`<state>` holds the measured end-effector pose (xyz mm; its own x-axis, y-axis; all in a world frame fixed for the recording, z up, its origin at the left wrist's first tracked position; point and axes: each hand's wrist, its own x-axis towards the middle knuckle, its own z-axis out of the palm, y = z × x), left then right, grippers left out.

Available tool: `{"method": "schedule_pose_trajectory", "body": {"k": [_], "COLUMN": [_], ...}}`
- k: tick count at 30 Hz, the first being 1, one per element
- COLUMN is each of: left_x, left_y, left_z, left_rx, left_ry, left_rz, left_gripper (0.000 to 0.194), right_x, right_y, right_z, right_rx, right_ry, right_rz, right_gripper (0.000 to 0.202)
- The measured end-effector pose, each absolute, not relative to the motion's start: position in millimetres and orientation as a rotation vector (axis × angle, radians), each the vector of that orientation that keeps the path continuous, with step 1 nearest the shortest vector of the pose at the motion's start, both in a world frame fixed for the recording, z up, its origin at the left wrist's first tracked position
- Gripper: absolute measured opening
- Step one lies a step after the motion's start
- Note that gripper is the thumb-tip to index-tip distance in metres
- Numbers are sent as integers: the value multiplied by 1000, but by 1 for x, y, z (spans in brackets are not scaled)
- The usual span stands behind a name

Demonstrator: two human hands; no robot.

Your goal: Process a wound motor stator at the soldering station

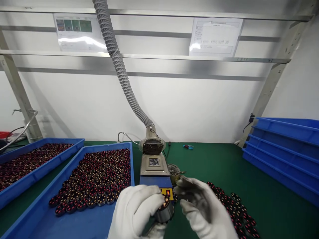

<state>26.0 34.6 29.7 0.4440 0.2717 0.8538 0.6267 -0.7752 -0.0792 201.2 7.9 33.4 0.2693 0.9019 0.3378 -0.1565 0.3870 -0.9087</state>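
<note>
White-gloved left hand grips 1 coil; right hand half-curled (perhaps empty).

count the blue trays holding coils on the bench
2. One blue tray sits just left of the solder pot, filled with dark coils in its far half. A second tray lies further left, partly cut off by the picture's edge.

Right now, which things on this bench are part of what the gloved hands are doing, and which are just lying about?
In use:
left hand
right hand
small round part held in the left hand
solder pot
tray of parts
loose parts

Lying about:
stacked empty trays
small cutters
posted sheets
</note>
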Motion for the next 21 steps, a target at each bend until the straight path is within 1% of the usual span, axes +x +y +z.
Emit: {"method": "schedule_pose_trajectory", "body": {"k": [2, 4, 8, 11, 14, 17, 19, 21], "left_x": [25, 24, 29, 33, 36, 32, 26, 22], "left_y": [37, 38, 38, 40, 45, 48, 47, 44], "left_z": [26, 24, 31, 38, 35, 25, 22, 25], "left_rx": [-2271, -2270, -2354, -2434, -2526, -2589, -2556, -2612], "left_ry": [-775, -793, -807, -728, -710, -903, -1114, -1283], "left_rz": [-1236, -1204, -1355, -1549, -1816, -2181, -2381, -2375], "left_gripper": [25, 28, 29, 26, 22, 28, 26, 18], "right_x": [192, 183, 178, 181, 178, 173, 172, 175], "right_y": [19, 27, 30, 28, 29, 30, 30, 29], "right_z": [28, 23, 20, 21, 21, 21, 20, 18], "right_rx": [-762, -678, -584, -550, -500, -449, -409, -383], "right_ry": [-1009, -1007, -956, -916, -874, -859, -858, -842], "right_rz": [1243, 1397, 1556, 1633, 1693, 1747, 1792, 1834], "right_gripper": [39, 38, 26, 24, 25, 28, 31, 32]}}
